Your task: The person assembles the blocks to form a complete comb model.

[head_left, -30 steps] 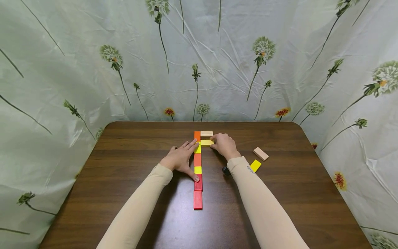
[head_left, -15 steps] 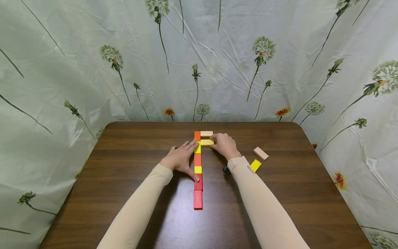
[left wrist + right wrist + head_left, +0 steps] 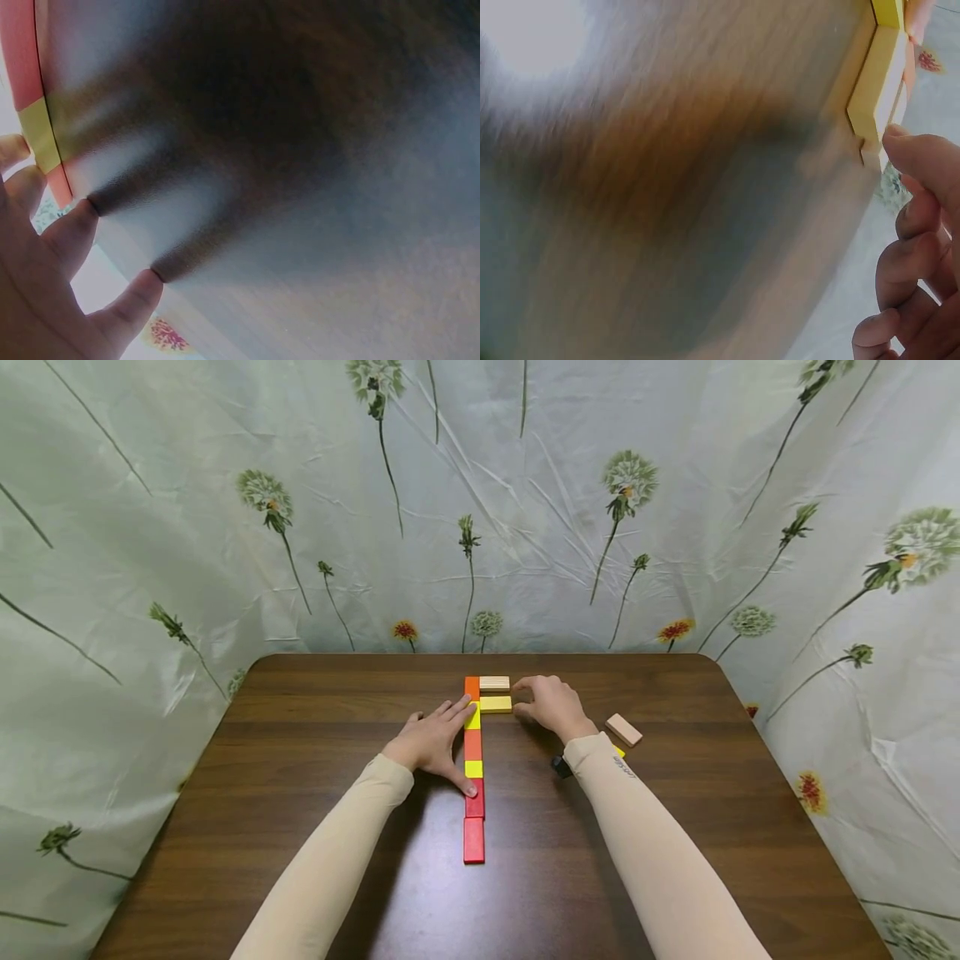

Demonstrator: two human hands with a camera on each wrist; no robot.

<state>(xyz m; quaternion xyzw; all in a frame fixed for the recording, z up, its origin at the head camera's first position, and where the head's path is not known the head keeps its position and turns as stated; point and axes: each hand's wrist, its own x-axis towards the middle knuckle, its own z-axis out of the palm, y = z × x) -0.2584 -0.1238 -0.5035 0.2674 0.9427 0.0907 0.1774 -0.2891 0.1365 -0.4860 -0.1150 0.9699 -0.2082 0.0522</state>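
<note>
Down the middle of the table runs a straight row of blocks: an orange block (image 3: pixel 472 686), a yellow block (image 3: pixel 472 718), another orange block (image 3: pixel 472 744), a small yellow one (image 3: pixel 473 769) and two red blocks (image 3: pixel 473 841). My left hand (image 3: pixel 427 745) spreads along the row, index finger at the upper yellow block, thumb on the nearer red one. A pale yellow block (image 3: pixel 496 705) juts right from the upper yellow block, parallel to a natural wood block (image 3: pixel 495 683) beside the top orange one. Just right of the pale block, my right hand (image 3: pixel 555 706) has loosely bent, empty fingers.
A loose pale wood block (image 3: pixel 624 729) lies to the right on the brown table (image 3: pixel 322 702). A yellow block (image 3: pixel 619 752) nearby is mostly hidden by the right sleeve. A floral curtain (image 3: pixel 562 527) hangs behind the table's far edge.
My right hand has let go of the pale yellow block and moved slightly right, its sleeve covering more of the loose yellow block. The left hand stays on the row.
</note>
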